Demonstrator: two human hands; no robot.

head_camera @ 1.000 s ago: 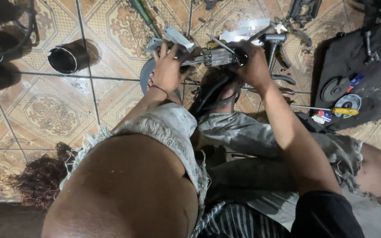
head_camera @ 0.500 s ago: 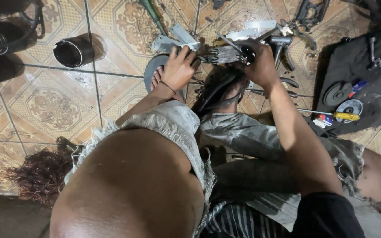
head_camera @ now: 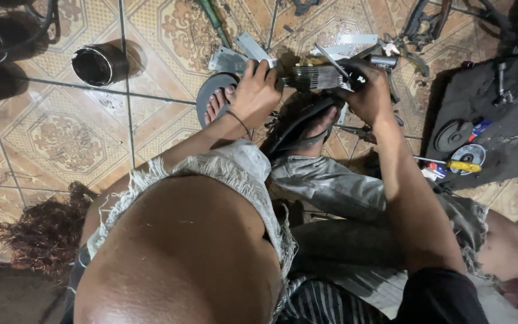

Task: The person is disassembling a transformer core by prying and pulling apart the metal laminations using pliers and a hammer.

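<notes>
Person sits on a patterned tan ceramic tile floor (head_camera: 61, 138), knees up, both arms reaching fwd over the legs. Left hand (head_camera: 258, 90) is curled shut round the left end of a grey ribbed cylindrical metal part, looks like a stack of thin laminations (head_camera: 314, 77), w/ a thin dark band on the wrist. Right hand (head_camera: 368, 91) is closed round the right end of the same part, near a short dark shaft end (head_camera: 384, 61) that sticks out past the fingers. The part sits level betw. the two hands, held above the feet and just in front of the knees; can't tell if it touches anything below. Bare toes of the left foot (head_camera: 216, 103) rest on a dark round flat disc (head_camera: 214, 95) directly under the left hand. Right foot in a black sandal (head_camera: 307, 129) is below the part. To the far left, well apart, a dark open-ended metal cylinder (head_camera: 96, 63) lies on its side on the tiles. At right, a black mat (head_camera: 499, 144) carries a yellow-handled screwdriver (head_camera: 460, 165) and a dark grinding disc (head_camera: 452, 135). Lower left, a heap of reddish-brown copper wire (head_camera: 43, 231).
</notes>
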